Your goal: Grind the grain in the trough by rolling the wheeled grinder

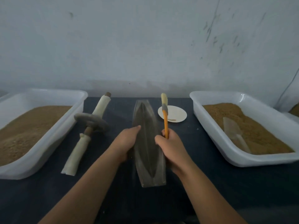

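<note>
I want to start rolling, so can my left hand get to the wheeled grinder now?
Probably yes. The wheeled grinder lies on the table just left of the trough, with nothing between it and the left hand, which holds the trough's side and must let go first.

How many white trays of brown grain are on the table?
2: the left tray and the right tray. A third may be cut off at the far right edge.

table (202, 183) dark | left tub (48, 143) at left edge | grinder (91, 122) beside it, lying down | trough (148, 143) centre | plate (176, 113) just beyond trough's right | right tub (208, 130) far right
</note>
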The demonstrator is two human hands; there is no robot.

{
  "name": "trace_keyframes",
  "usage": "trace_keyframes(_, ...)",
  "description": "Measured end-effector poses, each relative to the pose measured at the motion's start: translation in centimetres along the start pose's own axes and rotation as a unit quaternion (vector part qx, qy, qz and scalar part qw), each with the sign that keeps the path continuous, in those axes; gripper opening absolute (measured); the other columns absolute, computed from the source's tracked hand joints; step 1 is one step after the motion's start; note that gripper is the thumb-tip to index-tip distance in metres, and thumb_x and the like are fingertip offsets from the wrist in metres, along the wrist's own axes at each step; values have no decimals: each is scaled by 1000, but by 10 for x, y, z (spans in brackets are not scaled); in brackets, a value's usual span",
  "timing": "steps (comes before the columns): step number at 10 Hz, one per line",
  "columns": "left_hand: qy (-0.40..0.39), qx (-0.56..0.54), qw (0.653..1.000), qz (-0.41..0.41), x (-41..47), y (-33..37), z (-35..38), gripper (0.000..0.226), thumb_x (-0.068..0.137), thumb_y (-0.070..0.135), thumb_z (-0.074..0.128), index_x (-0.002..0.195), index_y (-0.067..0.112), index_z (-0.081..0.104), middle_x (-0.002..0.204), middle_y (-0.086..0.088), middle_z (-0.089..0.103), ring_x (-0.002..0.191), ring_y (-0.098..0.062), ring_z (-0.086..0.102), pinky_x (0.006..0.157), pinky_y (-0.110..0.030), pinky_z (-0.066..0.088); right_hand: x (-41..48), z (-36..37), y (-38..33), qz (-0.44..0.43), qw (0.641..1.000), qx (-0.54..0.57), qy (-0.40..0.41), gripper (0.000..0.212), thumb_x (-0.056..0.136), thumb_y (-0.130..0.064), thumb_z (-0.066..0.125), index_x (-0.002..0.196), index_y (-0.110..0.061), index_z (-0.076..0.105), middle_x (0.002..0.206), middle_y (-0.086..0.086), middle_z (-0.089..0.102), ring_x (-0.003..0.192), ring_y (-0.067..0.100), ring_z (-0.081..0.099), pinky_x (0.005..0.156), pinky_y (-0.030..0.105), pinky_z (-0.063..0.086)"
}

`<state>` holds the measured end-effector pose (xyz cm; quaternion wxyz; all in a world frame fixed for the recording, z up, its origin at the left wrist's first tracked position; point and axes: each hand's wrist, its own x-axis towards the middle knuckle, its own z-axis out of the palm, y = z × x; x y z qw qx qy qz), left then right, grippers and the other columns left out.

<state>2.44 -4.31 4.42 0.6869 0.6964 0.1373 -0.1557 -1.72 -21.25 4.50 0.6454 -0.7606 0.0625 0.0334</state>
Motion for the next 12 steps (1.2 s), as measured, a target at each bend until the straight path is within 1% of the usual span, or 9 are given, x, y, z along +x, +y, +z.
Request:
trace_keyframes(2, 119, 242, 956, 116, 28, -6, -18, 36, 102, 32, 64, 84, 5, 78, 85, -12, 77, 84, -29, 74, 84, -43, 62, 21, 15, 17, -6, 998, -61, -8, 17, 83, -28, 64, 88, -24, 48, 63, -17, 45, 52, 0, 44, 59, 29, 41)
trace_keyframes(4, 139, 328, 926, 127, 45, -8, -27, 32, 96, 37, 68, 76, 12, 72, 78, -5, 72, 77, -22, 69, 61, -31, 46, 32, 20, 21, -13, 998, -63, -28, 20, 87, -23, 62, 78, -22, 44, 52, -16, 45, 46, -1, 45, 51, 26, 40)
trace_keyframes(5, 133, 320, 930, 120, 48, -8, -28, 32, 96, 40, 68, 80, 13, 75, 81, -5, 74, 80, -23, 71, 71, -35, 55, 33, 13, 18, 38, 996, -76, -16, 24, 93, -38, 57, 92, -14, 58, 68, -8, 50, 58, 8, 49, 56, 31, 43)
trace_keyframes(6, 114, 269, 949, 122, 48, -12, -29, 30, 97, 41, 68, 88, 14, 79, 85, -3, 78, 82, -23, 74, 84, -42, 62, 33, -16, 12, 67, 980, -189, 14, 36, 103, -50, 43, 103, -18, 61, 82, -1, 59, 69, 15, 57, 62, 35, 46)
trace_keyframes(7, 110, 234, 957, 130, 46, -17, -30, 36, 98, 46, 67, 85, 15, 79, 83, -2, 79, 80, -21, 75, 84, -44, 64, 30, -53, 14, 36, 899, -435, 45, 38, 107, -51, 35, 96, -21, 56, 88, 0, 63, 75, 17, 61, 61, 35, 43)
trace_keyframes(8, 133, 259, 945, 149, 45, -21, -30, 48, 100, 54, 60, 81, 13, 76, 79, -2, 76, 79, -21, 73, 79, -40, 61, 30, -73, 21, 48, 840, -538, 57, 37, 108, -49, 33, 94, -21, 53, 87, 0, 63, 73, 18, 61, 58, 35, 41)
trace_keyframes(10, 162, 323, 915, 182, 36, -25, -32, 57, 102, 60, 47, 72, 17, 67, 70, 3, 68, 74, -17, 66, 64, -33, 45, 39, -71, 24, 80, 758, -645, 47, 44, 104, -61, 34, 102, -23, 57, 90, -3, 60, 77, 17, 59, 58, 33, 41)
trace_keyframes(11, 164, 332, 908, 199, 32, -28, -33, 53, 102, 61, 48, 78, 20, 70, 77, 5, 71, 78, -14, 66, 71, -35, 48, 42, -69, 17, 89, 722, -686, 25, 61, 94, -81, 35, 95, -25, 60, 88, -4, 62, 80, 18, 61, 63, 34, 47)
trace_keyframes(12, 168, 334, 902, 213, 31, -27, -32, 50, 103, 61, 49, 82, 21, 72, 77, 7, 71, 77, -10, 66, 71, -33, 49, 36, -79, 2, 81, 775, -626, 13, 63, 93, -83, 40, 84, -24, 61, 83, -2, 64, 78, 17, 63, 71, 36, 52)
